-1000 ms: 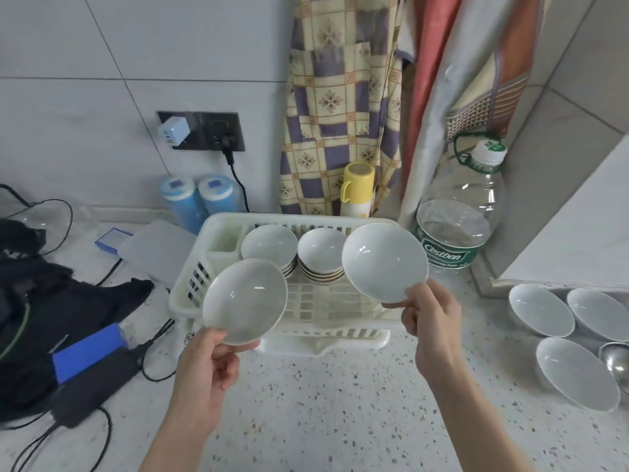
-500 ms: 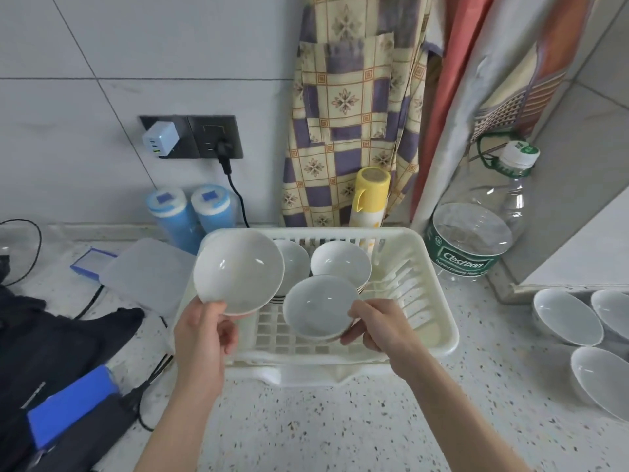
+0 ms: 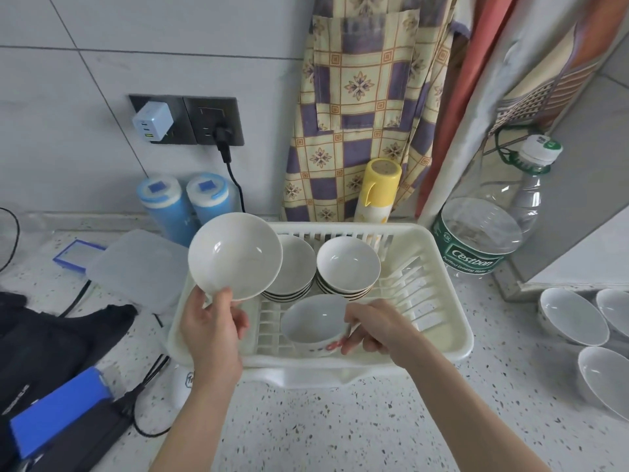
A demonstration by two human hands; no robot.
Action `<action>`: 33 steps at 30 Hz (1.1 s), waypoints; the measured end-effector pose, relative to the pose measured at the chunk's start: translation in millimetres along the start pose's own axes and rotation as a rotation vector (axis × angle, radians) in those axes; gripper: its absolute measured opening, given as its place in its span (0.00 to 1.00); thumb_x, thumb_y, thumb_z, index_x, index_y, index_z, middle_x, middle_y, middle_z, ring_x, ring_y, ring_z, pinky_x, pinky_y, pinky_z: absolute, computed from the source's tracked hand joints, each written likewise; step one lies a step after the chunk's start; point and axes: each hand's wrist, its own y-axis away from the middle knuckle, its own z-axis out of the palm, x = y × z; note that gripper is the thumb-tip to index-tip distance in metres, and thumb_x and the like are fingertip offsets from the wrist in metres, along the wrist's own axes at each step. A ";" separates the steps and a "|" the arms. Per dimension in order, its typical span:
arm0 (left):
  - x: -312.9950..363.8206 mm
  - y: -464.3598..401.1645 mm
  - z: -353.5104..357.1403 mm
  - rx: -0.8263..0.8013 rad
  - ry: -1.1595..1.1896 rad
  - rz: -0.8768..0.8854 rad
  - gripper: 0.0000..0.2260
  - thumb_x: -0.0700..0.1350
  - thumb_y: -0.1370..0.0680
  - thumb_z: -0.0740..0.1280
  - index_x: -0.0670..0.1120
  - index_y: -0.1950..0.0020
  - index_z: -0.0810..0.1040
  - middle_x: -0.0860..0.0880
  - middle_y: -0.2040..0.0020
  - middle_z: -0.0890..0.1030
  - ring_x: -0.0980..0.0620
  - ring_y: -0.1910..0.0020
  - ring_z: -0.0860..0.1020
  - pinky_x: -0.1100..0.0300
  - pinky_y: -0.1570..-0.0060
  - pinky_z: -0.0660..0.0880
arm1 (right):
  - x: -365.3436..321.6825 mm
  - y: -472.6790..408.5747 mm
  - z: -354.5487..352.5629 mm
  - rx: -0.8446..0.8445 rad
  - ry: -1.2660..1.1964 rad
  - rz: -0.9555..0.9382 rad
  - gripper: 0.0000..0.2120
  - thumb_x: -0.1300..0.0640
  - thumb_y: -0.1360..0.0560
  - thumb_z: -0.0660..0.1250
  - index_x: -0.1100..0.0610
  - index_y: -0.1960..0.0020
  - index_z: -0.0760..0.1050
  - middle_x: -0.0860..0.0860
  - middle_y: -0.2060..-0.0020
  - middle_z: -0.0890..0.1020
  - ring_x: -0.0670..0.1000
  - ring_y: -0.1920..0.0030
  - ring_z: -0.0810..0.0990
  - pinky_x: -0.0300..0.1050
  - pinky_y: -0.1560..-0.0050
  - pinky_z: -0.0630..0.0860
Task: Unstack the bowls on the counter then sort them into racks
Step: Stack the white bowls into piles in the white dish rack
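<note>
A cream plastic dish rack stands on the speckled counter. Two stacks of white bowls sit at its back, a left stack and a right stack. My left hand pinches the rim of a white bowl and holds it tilted above the rack's left side. My right hand grips the right rim of another white bowl, which is low in the rack's front part. Three more white bowls lie on the counter at the far right.
A large clear water bottle stands right of the rack, a yellow-capped can behind it. Two blue canisters, a translucent lid, black bags and cables crowd the left. Hanging cloths drape behind.
My right hand has lowered its bowl down into the front of the rack. My left hand has carried its bowl up and right, over the rack's left side. The view has moved closer.
</note>
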 end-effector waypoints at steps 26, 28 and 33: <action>1.0 5.2 2.9 -0.015 -0.042 -0.014 0.06 0.45 0.29 0.66 0.55 0.58 0.81 0.44 0.62 0.86 0.56 0.81 0.66 0.66 0.79 0.66 | 19.0 -42.4 9.7 -0.093 0.426 0.069 0.06 0.62 0.29 0.59 0.62 0.56 0.73 0.65 0.48 0.83 0.51 0.70 0.65 0.42 0.70 0.59; 1.1 5.5 2.7 -0.025 -0.049 -0.015 0.07 0.45 0.30 0.66 0.56 0.58 0.82 0.44 0.63 0.86 0.56 0.80 0.67 0.66 0.79 0.67 | 17.9 -42.9 10.5 -0.115 0.484 0.071 0.09 0.63 0.28 0.58 0.63 0.52 0.76 0.64 0.47 0.83 0.54 0.66 0.67 0.42 0.69 0.60; 1.1 4.9 1.9 -0.047 -0.081 -0.024 0.06 0.47 0.31 0.66 0.54 0.57 0.82 0.44 0.63 0.86 0.56 0.80 0.67 0.66 0.80 0.67 | 15.7 -40.1 12.0 -0.128 0.632 0.065 0.16 0.63 0.26 0.57 0.62 0.46 0.81 0.56 0.46 0.85 0.52 0.62 0.70 0.39 0.66 0.65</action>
